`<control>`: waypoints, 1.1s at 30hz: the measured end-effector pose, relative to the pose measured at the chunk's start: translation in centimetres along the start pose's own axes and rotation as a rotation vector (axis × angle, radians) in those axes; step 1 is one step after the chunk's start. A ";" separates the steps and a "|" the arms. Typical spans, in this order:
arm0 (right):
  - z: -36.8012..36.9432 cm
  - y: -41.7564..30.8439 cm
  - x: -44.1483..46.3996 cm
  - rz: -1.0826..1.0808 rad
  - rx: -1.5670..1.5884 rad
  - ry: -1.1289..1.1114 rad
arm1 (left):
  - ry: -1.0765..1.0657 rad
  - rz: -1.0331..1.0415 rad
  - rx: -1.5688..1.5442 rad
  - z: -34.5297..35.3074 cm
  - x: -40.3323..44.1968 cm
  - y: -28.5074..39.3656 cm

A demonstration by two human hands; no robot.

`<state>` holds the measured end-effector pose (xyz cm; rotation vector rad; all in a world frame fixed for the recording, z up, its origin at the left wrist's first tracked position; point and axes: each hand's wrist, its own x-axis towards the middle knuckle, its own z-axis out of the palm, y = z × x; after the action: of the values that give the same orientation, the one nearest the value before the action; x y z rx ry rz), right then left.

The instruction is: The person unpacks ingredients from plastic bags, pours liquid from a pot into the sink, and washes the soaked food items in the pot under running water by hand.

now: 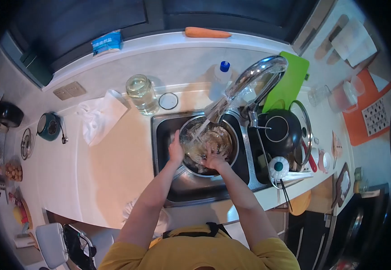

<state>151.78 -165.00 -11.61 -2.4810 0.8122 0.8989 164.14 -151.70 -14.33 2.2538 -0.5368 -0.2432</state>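
Note:
A round metal bowl stands in the sink, with water and pale brown food pieces in it. Water runs from the chrome faucet into the bowl. My left hand rests against the bowl's left rim, its fingers pressed together along the side. Inside the bowl, my right hand has its fingers spread over the food pieces, touching them at the lower right.
A glass jar and lid stand behind the sink, near a clear bottle. Right of the sink are a black pan and a green board. A carrot lies on the sill, a white cloth at left.

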 end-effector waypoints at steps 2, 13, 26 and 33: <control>1.1 0.0 -0.1 0.003 0.068 0.011 | -0.061 0.038 0.006 -0.7 1.0 0.2; -1.5 2.5 0.3 -0.096 0.074 0.605 | -0.188 0.068 -0.010 -2.2 2.3 0.1; -2.7 0.6 3.3 -0.122 -0.178 0.238 | -0.230 -0.111 0.280 -2.9 2.3 2.1; -6.5 0.4 3.4 -0.402 -0.101 0.368 | 0.162 0.016 -0.201 -1.7 -2.6 0.8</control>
<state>156.58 -170.00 -9.23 -2.7980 0.3486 0.3569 162.20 -149.90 -12.63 2.0517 -0.4251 -0.1002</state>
